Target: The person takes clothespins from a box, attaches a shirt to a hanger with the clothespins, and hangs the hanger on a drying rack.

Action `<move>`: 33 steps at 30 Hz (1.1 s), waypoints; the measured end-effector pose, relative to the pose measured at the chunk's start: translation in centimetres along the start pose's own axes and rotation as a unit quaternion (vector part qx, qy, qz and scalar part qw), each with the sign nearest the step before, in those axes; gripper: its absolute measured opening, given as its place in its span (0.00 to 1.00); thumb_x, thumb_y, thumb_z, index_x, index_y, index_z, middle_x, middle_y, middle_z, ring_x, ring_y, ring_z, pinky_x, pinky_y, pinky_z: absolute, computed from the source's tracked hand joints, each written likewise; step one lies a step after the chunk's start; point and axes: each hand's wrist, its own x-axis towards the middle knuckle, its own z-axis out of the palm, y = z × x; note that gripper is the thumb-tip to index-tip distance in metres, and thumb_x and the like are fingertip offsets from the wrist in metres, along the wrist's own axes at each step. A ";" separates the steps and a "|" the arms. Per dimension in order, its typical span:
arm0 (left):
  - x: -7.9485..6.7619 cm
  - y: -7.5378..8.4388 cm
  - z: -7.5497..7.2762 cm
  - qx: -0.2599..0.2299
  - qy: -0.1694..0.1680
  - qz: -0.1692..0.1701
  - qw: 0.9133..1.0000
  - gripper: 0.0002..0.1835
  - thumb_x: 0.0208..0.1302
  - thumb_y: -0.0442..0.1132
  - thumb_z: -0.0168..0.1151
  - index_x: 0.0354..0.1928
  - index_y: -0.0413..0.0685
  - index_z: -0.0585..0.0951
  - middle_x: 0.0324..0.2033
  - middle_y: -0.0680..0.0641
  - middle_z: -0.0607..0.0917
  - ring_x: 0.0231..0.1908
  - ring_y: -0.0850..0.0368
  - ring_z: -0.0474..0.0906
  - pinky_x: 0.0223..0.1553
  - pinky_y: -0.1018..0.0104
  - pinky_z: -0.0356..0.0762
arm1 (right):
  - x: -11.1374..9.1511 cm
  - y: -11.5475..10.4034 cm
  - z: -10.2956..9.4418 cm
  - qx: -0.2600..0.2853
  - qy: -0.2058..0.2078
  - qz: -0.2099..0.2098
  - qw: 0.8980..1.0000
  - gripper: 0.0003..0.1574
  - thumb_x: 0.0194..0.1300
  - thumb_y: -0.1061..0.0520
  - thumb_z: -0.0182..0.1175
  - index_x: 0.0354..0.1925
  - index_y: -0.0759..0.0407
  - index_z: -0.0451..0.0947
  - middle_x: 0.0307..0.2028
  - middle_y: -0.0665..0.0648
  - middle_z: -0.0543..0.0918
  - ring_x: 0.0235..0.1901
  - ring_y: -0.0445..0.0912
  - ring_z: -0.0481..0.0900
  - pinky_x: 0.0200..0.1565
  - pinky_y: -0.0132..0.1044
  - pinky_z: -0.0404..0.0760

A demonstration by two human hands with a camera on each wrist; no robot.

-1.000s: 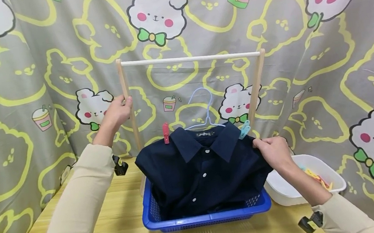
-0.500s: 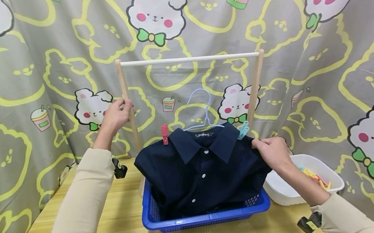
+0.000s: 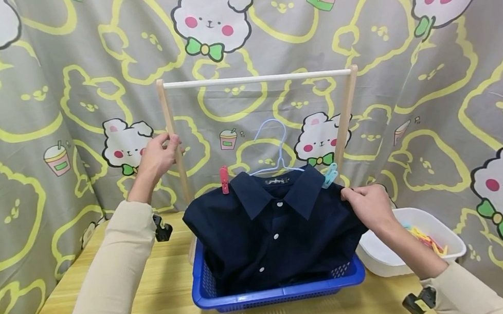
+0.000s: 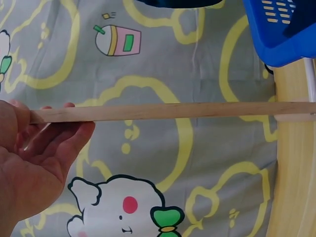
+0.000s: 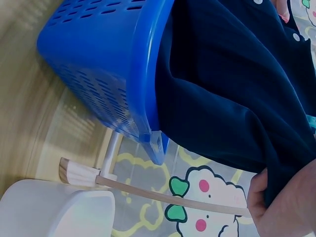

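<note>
A dark navy shirt (image 3: 261, 239) with white buttons drapes over a blue basket (image 3: 281, 294), its lower part inside. A light-blue hanger (image 3: 280, 148) rises from the collar, its hook below the rack's white bar. On the shoulders sit a red clothespin (image 3: 224, 180) and a turquoise clothespin (image 3: 329, 175). My right hand (image 3: 371, 206) grips the shirt at its right shoulder; the right wrist view shows fingers (image 5: 257, 190) curled into the cloth. My left hand (image 3: 158, 157) holds the left wooden post (image 4: 173, 110) of the clothes rack between thumb and fingers.
The clothes rack (image 3: 256, 78) stands behind the basket on the wooden table (image 3: 165, 301). A white tub (image 3: 383, 253) with several coloured clothespins (image 3: 429, 241) is at the right, partly behind my right forearm. A patterned curtain (image 3: 236, 102) hangs close behind the rack.
My left hand has slid slightly down the post, its fingers shifting a little. My right hand and the shirt stay nearly where they were.
</note>
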 end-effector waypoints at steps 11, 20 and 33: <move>0.0 0.0 -0.1 0.007 0.001 -0.002 1.000 0.29 0.80 0.56 0.42 0.62 0.37 0.73 0.56 0.28 0.81 0.60 0.38 0.79 0.59 0.46 0.78 | -0.1 -0.3 -0.2 -0.010 -0.008 0.001 1.000 0.28 0.64 0.47 0.58 0.10 0.51 0.66 0.14 0.47 0.57 0.25 0.51 0.66 0.27 0.39 0.63; -0.2 0.2 -0.1 -0.001 0.000 -0.006 1.000 0.28 0.80 0.55 0.42 0.62 0.37 0.73 0.57 0.29 0.81 0.60 0.39 0.79 0.60 0.46 0.78 | 0.0 -0.9 -0.7 -0.023 -0.010 -0.008 1.000 0.29 0.66 0.46 0.56 0.10 0.52 0.69 0.14 0.48 0.58 0.25 0.51 0.68 0.26 0.39 0.63; -0.1 0.2 0.0 -0.003 0.003 0.002 1.000 0.28 0.80 0.56 0.42 0.61 0.38 0.74 0.55 0.29 0.82 0.60 0.40 0.79 0.60 0.46 0.78 | 0.6 -2.1 -2.1 -0.024 0.010 -0.030 0.999 0.28 0.67 0.46 0.56 0.12 0.54 0.76 0.12 0.47 0.61 0.26 0.51 0.70 0.27 0.39 0.67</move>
